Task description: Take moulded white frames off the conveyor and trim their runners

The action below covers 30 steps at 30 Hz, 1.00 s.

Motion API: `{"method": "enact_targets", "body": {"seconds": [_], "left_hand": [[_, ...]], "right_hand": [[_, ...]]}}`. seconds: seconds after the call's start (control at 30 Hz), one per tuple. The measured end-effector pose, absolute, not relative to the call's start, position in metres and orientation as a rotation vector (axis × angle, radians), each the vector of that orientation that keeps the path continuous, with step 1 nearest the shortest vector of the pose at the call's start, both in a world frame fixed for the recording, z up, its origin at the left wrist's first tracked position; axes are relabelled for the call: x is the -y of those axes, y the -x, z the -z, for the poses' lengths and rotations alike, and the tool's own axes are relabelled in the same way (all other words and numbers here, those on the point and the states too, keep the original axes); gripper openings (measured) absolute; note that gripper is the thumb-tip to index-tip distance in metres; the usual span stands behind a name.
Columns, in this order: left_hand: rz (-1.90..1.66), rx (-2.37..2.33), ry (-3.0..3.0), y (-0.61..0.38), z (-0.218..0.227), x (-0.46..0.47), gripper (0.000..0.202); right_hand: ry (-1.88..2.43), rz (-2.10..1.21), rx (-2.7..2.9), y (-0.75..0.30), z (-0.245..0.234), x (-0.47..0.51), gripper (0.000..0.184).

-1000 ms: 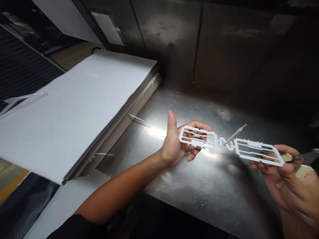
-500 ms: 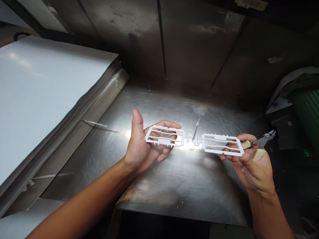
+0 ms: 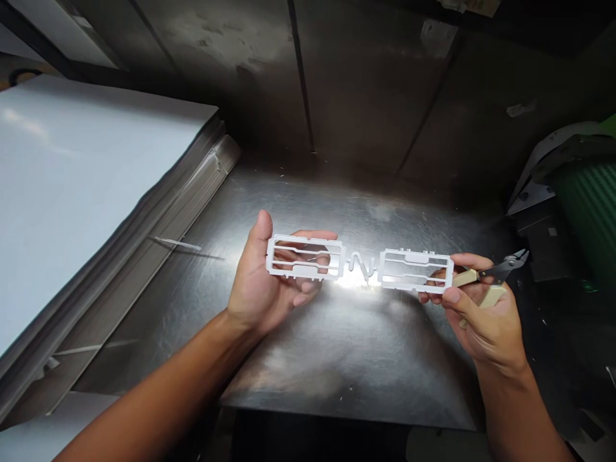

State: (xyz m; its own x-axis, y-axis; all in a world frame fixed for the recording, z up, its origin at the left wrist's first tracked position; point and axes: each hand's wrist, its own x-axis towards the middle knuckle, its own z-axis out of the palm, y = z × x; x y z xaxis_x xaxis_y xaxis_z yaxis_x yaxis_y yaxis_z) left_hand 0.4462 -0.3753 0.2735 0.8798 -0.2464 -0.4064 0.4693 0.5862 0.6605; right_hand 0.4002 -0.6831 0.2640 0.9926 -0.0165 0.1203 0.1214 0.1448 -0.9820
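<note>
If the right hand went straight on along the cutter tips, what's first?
Likely a dark box past the steel bench; the side cutters in the right hand aim there, depth unclear.

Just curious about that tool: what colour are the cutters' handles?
The handles are pale beige, as the head view shows.

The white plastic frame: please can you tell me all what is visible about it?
The white plastic frame is two open rectangles with thin inner bars and small tabs, joined by a zigzag link. It looks matte and unbroken. It lies roughly level above the steel table: the left hand cradles one rectangle, and the right hand holds the other.
</note>
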Motion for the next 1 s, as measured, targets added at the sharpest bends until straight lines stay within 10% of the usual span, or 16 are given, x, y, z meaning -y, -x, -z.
{"method": "enact_targets", "body": {"seconds": [0.73, 1.0], "left_hand": [[-0.061, -0.280, -1.065, -0.465, -0.235, 0.379, 0.054], [0.439, 0.009, -1.270, -0.449, -0.244, 0.383, 0.043]], "right_hand": [[1.842, 0.161, 0.111, -0.386, -0.238, 0.666, 0.018], [1.748, -0.001, 0.134, -0.394, -0.240, 0.670, 0.027]]}}
